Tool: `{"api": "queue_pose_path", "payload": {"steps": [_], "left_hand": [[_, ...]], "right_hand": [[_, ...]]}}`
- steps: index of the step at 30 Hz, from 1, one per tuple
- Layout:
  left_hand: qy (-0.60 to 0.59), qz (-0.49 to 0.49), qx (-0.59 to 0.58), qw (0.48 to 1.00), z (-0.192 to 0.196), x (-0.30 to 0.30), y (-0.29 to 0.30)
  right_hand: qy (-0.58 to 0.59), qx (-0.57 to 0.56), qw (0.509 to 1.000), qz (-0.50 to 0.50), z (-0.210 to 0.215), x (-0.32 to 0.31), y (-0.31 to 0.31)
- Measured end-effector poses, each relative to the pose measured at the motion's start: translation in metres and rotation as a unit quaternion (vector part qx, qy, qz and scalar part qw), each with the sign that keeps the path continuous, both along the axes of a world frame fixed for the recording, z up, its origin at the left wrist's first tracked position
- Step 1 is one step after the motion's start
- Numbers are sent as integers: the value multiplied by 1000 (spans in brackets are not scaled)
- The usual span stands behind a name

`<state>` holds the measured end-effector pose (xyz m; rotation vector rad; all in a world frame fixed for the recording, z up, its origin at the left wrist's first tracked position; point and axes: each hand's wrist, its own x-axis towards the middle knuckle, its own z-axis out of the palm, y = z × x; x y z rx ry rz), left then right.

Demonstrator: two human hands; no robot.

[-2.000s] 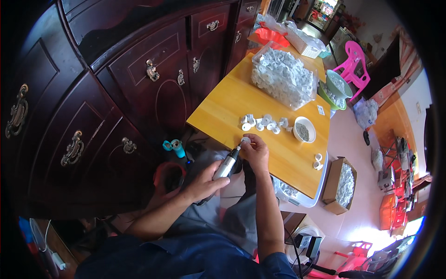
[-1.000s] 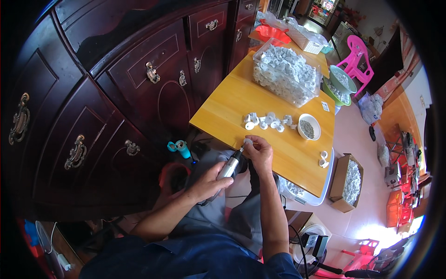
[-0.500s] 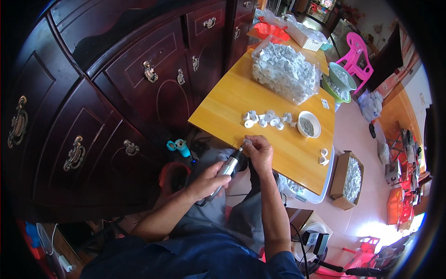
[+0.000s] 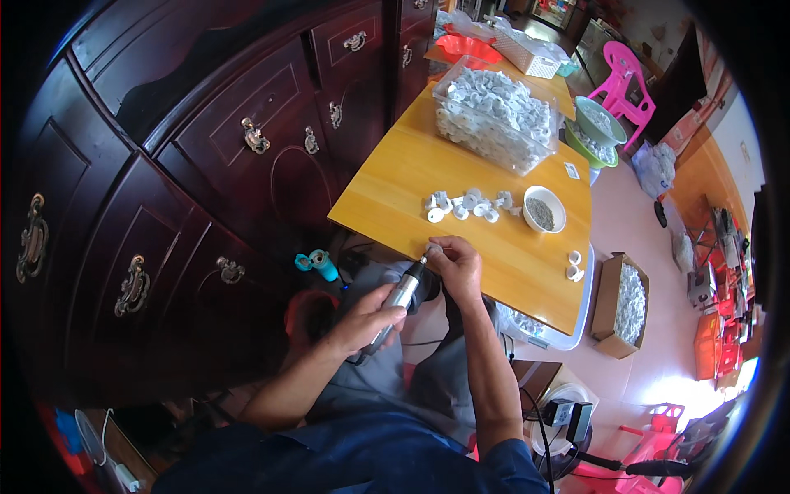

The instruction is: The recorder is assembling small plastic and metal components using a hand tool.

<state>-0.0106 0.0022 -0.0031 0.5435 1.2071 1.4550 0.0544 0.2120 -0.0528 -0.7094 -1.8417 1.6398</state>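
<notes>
My left hand [image 4: 366, 319] is wrapped round a silver and black electric screwdriver [image 4: 402, 291], its tip tilted up and away from me. At that tip, the fingers of my right hand [image 4: 458, 267] pinch a small whitish plastic piece [image 4: 432, 248], partly hidden by the fingertips. Both hands work just off the near edge of the yellow wooden table [image 4: 387, 202]. On the table beyond them lies a loose cluster of white plastic parts [image 4: 471, 201]. To its right stands a white bowl [image 4: 562, 216] of small grey metal pieces, probably screws.
A clear bin [image 4: 550, 142] heaped with white parts stands farther back on the table. A few white parts [image 4: 574, 270] lie near its right edge. Dark cabinets [image 4: 247, 181] rise at left. A cardboard box [image 4: 606, 317] of parts and a pink chair [image 4: 629, 86] stand at right.
The view has shifted slightly, so the table and its contents sit a little differently in the picture. Both hands keep the same grips, with the screwdriver tip still at the small piece.
</notes>
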Motion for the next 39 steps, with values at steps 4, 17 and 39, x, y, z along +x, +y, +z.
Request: {"api": "queue_pose_path", "payload": {"steps": [4, 17, 39], "left_hand": [[0, -2, -7, 1000, 4, -1, 2], [25, -16, -10, 1000, 8, 4, 3], [30, -3, -2, 1000, 2, -3, 1]], "right_hand": [[1, 27, 999, -28, -2, 4, 3], [-291, 431, 812, -263, 29, 121, 108], [-527, 401, 743, -92, 53, 31, 228]]}}
